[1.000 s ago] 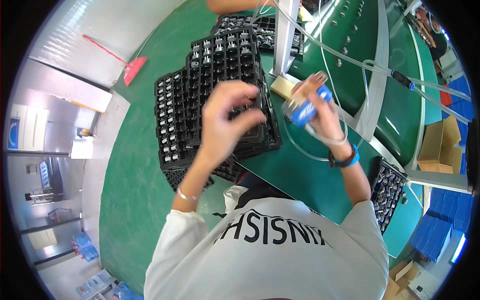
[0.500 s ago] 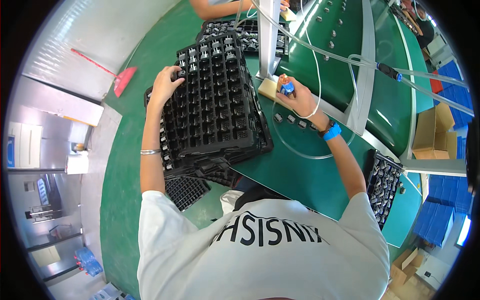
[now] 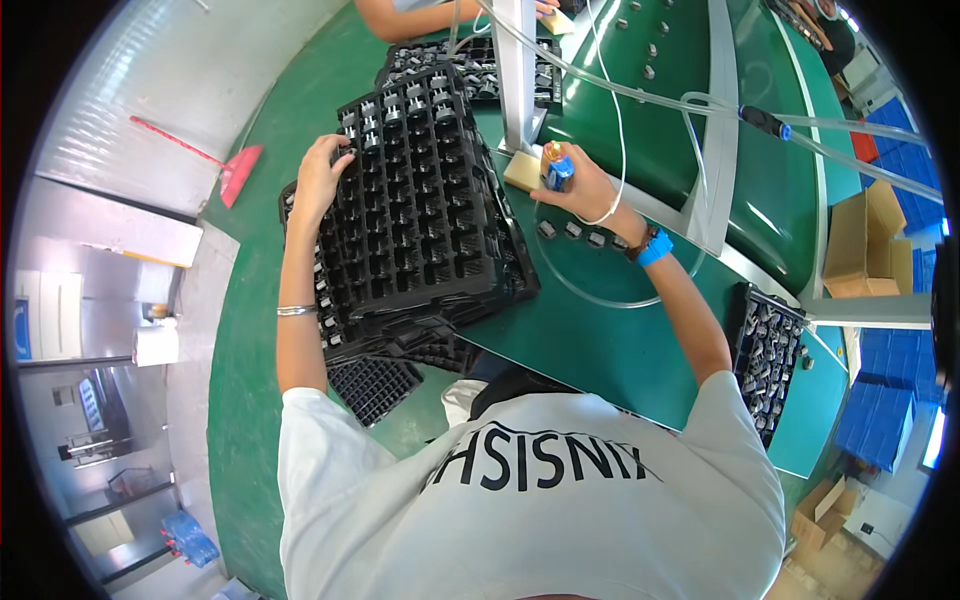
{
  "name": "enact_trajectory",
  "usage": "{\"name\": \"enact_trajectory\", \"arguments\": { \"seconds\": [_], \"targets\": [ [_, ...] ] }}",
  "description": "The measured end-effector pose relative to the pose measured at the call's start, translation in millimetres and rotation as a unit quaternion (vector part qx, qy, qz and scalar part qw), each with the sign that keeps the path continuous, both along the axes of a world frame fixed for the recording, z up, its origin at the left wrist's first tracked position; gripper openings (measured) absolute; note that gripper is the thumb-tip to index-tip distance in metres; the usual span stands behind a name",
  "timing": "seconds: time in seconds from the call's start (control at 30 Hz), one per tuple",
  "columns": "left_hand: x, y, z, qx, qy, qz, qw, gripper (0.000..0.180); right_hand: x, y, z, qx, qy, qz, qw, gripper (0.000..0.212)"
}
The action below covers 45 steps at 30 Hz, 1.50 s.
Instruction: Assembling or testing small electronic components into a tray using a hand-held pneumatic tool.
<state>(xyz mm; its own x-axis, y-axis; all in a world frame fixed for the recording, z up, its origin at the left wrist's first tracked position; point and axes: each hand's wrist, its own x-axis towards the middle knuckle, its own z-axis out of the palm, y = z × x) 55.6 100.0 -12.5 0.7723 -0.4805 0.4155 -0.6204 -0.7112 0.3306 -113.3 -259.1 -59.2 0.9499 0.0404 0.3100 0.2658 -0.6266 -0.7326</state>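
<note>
My left hand (image 3: pixel 317 182) is at the left edge of a black plastic tray (image 3: pixel 400 284). Its fingers are closed around a small dark metal part, mostly hidden by the fingertips, over one of the pockets. Small metal parts (image 3: pixel 393 104) fill pockets in the tray's far rows, while the nearer pockets show bare black plastic. My right hand (image 3: pixel 592 190) grips a small blue hand tool (image 3: pixel 560 172) with a brass-coloured tip, held upright above the green table. A thin pale tube runs by that wrist. A yellowish block (image 3: pixel 523 171) lies just left of this hand.
Several small metal parts (image 3: pixel 573 230) lie in a row on the green table (image 3: pixel 590 330). Another filled tray (image 3: pixel 768 365) sits at the right. A metal post (image 3: pixel 516 85) and clear hoses (image 3: pixel 650 97) stand beyond. Across the table, another person's arm (image 3: pixel 420 22) reaches in.
The left fingers have lowered slightly at the tray's left edge, and the part they pinch shows less. The right hand keeps the blue tool. The whole view has shifted a little.
</note>
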Motion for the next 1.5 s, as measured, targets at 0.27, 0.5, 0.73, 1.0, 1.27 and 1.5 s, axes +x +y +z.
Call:
{"name": "enact_trajectory", "arguments": {
  "seconds": [0.27, 0.5, 0.73, 1.0, 1.27, 1.5],
  "targets": [
    [1.5, -9.2, 6.8, 0.042, 0.029, -0.002, 0.999, 0.022, 12.7, -17.0, -16.0, 0.092, -0.028, -0.014, 0.995, 0.031],
    [-11.4, 3.0, 20.0, 0.038, -0.054, -0.040, 0.997, 0.023, 51.4, -100.9, -18.7, -0.010, -0.026, -0.254, 0.967, 0.037],
    [-71.0, -31.0, 39.4, -0.421, 0.298, -0.038, 0.856, 0.030, 62.0, -138.3, -42.0, -0.098, -0.055, -0.327, 0.938, 0.040],
    [-197.3, -81.0, 47.2, -0.555, 0.488, -0.184, 0.649, 0.044, 56.6, -117.0, -22.4, -0.200, -0.234, -0.268, 0.913, 0.029],
    [-233.9, -134.0, 47.7, -0.639, 0.369, -0.185, 0.649, 0.038, -70.3, 55.8, 95.9, 0.655, 0.186, 0.065, 0.730, 0.039],
    [-237.2, -152.3, 44.9, -0.646, 0.202, -0.167, 0.717, 0.027, -95.1, 73.6, 112.3, 0.608, 0.186, 0.103, 0.765, 0.044]
  ]
}}
